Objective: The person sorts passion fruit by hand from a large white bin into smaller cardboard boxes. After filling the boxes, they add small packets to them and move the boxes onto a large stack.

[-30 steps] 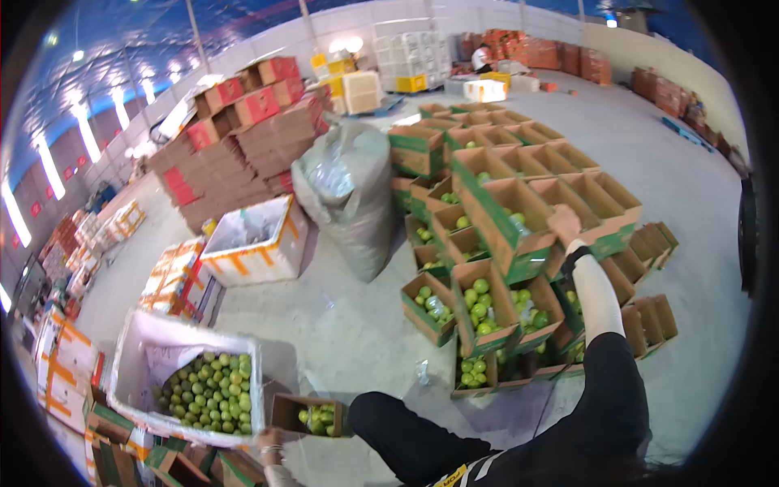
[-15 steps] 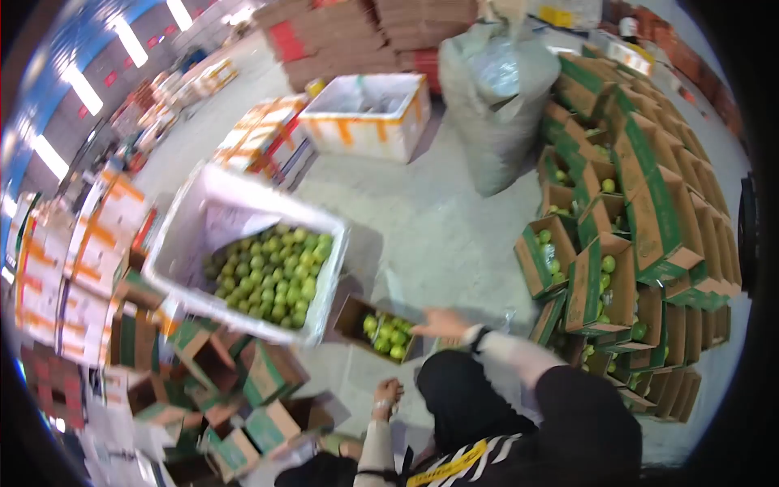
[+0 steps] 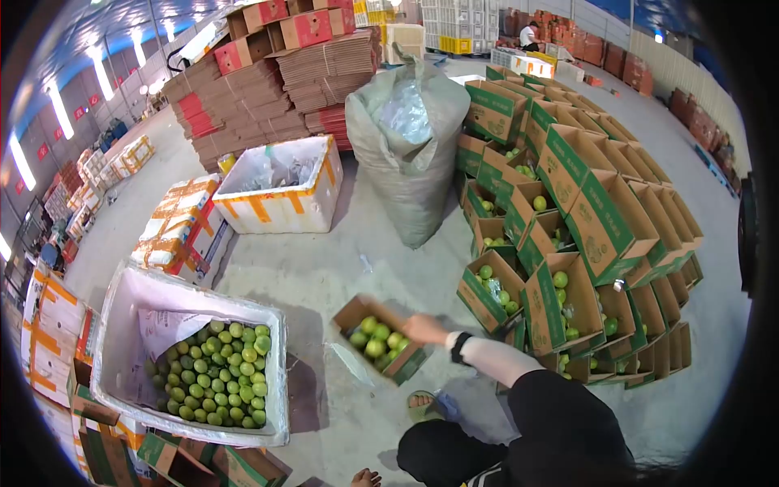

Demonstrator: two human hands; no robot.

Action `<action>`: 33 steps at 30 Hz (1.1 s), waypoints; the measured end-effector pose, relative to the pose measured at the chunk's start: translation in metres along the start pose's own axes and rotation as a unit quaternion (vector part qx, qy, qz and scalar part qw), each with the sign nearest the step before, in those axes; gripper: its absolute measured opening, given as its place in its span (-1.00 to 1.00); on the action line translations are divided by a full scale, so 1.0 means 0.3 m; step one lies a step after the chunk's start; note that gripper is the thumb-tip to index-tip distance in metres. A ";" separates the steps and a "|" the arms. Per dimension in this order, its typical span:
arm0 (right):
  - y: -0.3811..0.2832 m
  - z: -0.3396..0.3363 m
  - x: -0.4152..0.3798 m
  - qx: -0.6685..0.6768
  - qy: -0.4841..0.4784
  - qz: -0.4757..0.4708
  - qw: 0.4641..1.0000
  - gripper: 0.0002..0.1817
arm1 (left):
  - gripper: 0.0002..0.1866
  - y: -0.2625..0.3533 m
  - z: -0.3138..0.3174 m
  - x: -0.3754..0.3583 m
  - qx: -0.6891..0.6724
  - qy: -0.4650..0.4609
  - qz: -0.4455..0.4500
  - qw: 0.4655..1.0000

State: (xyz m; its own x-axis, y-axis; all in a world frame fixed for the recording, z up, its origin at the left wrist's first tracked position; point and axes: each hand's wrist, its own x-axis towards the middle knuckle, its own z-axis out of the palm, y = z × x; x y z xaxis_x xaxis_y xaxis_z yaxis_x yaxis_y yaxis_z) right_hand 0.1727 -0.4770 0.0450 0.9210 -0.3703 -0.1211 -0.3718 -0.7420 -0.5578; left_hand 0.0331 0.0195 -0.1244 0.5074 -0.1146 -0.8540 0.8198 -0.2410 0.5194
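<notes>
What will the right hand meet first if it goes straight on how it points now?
Most likely the green fruits in the small open carton whose edge the right hand holds; height is unclear, so it might pass above them.

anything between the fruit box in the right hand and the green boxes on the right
Nothing visible blocks the way: bare floor lies between the fruit box and the nearest green box. Only the right hand, at the fruit box's edge, and its forearm reach across that side; the sandalled foot is below that line.
</notes>
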 end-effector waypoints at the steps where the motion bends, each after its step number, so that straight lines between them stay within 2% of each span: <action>1: 0.105 -0.035 0.044 0.009 0.020 0.014 1.000 -0.62 | -0.53 -0.030 0.005 0.034 0.013 -0.005 0.009 1.000; 2: 0.127 -0.125 0.041 0.057 0.031 0.115 0.991 -0.66 | -0.53 -0.015 0.026 0.020 -0.002 0.009 -0.019 1.000; 3: 0.235 -0.134 0.093 0.121 0.034 0.157 0.980 -0.71 | -0.54 0.016 0.056 -0.026 -0.019 0.025 -0.049 0.998; 4: 0.231 -0.229 0.091 0.069 0.089 0.120 0.986 -0.70 | -0.53 0.021 0.071 -0.035 -0.014 0.031 -0.060 0.998; 5: 0.287 -0.243 0.143 0.027 0.177 0.153 0.972 -0.70 | -0.53 0.022 0.072 -0.014 -0.019 0.039 -0.061 0.997; 6: 0.508 -0.196 0.264 -0.004 0.195 0.117 0.974 -0.71 | -0.53 0.014 0.064 -0.003 -0.018 0.032 -0.071 0.997; 7: 0.562 -0.230 0.316 -0.095 0.277 0.107 0.950 -0.76 | -0.52 -0.054 0.038 0.031 -0.022 0.028 -0.082 0.996; 8: 0.633 -0.293 0.337 -0.189 0.182 0.151 0.953 -0.79 | -0.53 -0.147 0.022 0.061 -0.053 0.014 0.010 0.998; 9: 0.745 -0.296 0.372 -0.161 0.237 0.177 0.942 -0.76 | -0.53 -0.071 0.010 -0.014 -0.042 0.021 -0.038 0.998; 10: 1.114 -0.192 0.500 -0.121 0.263 0.115 0.950 -0.66 | -0.58 -0.055 0.049 -0.021 -0.049 0.092 -0.084 0.991; 11: 1.154 -0.234 0.538 -0.104 0.238 0.135 0.956 -0.73 | -0.70 -0.210 -0.018 0.101 -0.174 0.049 -0.031 0.983; 12: 1.203 -0.247 0.535 -0.080 0.230 0.149 0.958 -0.77 | -0.69 -0.009 -0.005 -0.125 -0.138 0.086 0.038 0.986; 13: 1.240 -0.244 0.552 -0.046 0.226 0.160 0.960 -0.75 | -0.68 -0.048 -0.043 -0.078 -0.060 0.192 0.006 0.979; 14: 1.243 -0.247 0.560 -0.017 0.227 0.168 0.959 -0.69 | -0.68 0.013 -0.062 -0.140 0.003 0.282 0.066 0.957; 15: 1.251 -0.259 0.540 -0.002 0.230 0.158 0.960 -0.60 | -0.70 0.010 -0.109 -0.153 0.098 0.432 0.185 0.877; 16: 1.151 -0.219 0.519 -0.040 0.265 0.083 0.960 -0.60 | -0.74 0.154 -0.105 -0.278 0.097 0.562 0.215 0.793; 17: 1.039 -0.179 0.496 -0.083 0.300 0.011 0.950 -0.59 | -0.77 0.202 -0.155 -0.323 0.043 0.630 0.245 0.735; 18: 0.932 -0.106 0.478 -0.024 0.227 -0.053 0.972 -0.57 | -0.77 0.200 -0.223 -0.327 -0.027 0.659 0.271 0.701; 19: 0.820 -0.030 0.459 0.044 0.144 -0.105 0.983 -0.56 | -0.76 0.205 -0.322 -0.358 0.002 0.676 0.246 0.695; 20: 0.570 -0.021 0.389 0.100 -0.033 -0.042 0.994 -0.57 | -0.75 0.241 -0.358 -0.400 -0.038 0.683 0.188 0.705; 21: 0.212 -0.046 0.281 0.124 -0.201 0.040 0.971 -0.58 | -0.74 0.223 -0.424 -0.401 -0.041 0.674 0.218 0.705; 22: -0.032 -0.035 0.215 0.101 -0.293 -0.058 0.949 -0.61 | -0.72 0.273 -0.459 -0.466 -0.028 0.650 0.214 0.729; 23: -0.285 -0.041 0.122 0.049 -0.284 -0.258 0.922 -0.64 | -0.67 0.310 -0.535 -0.533 0.019 0.599 0.184 0.779; 24: -0.541 -0.089 0.032 -0.004 -0.335 -0.316 0.888 -0.61 | -0.65 0.320 -0.642 -0.575 0.066 0.563 0.187 0.802; 25: -0.738 -0.106 -0.046 -0.004 -0.346 -0.386 0.855 -0.59 | -0.67 0.307 -0.777 -0.604 0.072 0.524 0.239 0.814; 26: -0.906 -0.113 -0.124 -0.006 -0.355 -0.450 0.819 -0.57 | -0.70 0.397 -0.814 -0.789 0.103 0.494 0.287 0.814; 27: -1.077 -0.146 -0.198 -0.057 -0.378 -0.496 0.780 -0.52 | -0.74 0.393 -0.937 -0.870 0.226 0.516 0.260 0.784; 28: -1.198 -0.167 -0.268 -0.109 -0.398 -0.537 0.736 -0.46 | -0.73 0.349 -1.058 -0.926 0.198 0.537 0.274 0.773; 29: -1.268 -0.145 -0.333 -0.119 -0.396 -0.542 0.732 -0.46 | -0.70 0.396 -1.053 -1.103 0.154 0.539 0.230 0.795; 30: -1.346 -0.081 -0.386 -0.212 -0.452 -0.555 0.666 -0.37 | -0.61 0.325 -1.143 -1.141 0.140 0.599 0.210 0.760; 31: -1.424 0.007 -0.430 -0.301 -0.499 -0.558 0.590 -0.27 | -0.61 0.265 -1.190 -1.153 0.130 0.607 0.210 0.756; 33: -1.399 0.329 -0.506 -0.368 -0.517 -0.580 0.510 -0.04 | -0.45 0.135 -1.233 -1.106 0.195 0.646 0.119 0.729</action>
State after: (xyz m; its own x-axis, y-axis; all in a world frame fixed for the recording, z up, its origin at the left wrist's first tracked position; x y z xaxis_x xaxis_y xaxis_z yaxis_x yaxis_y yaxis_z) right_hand 0.2002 -0.0543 0.2166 -0.0031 0.7673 -0.6413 0.9017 -0.2751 -0.3335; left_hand -0.0040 0.4043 0.1906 0.6556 0.7442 0.1281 0.6584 -0.6464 0.3856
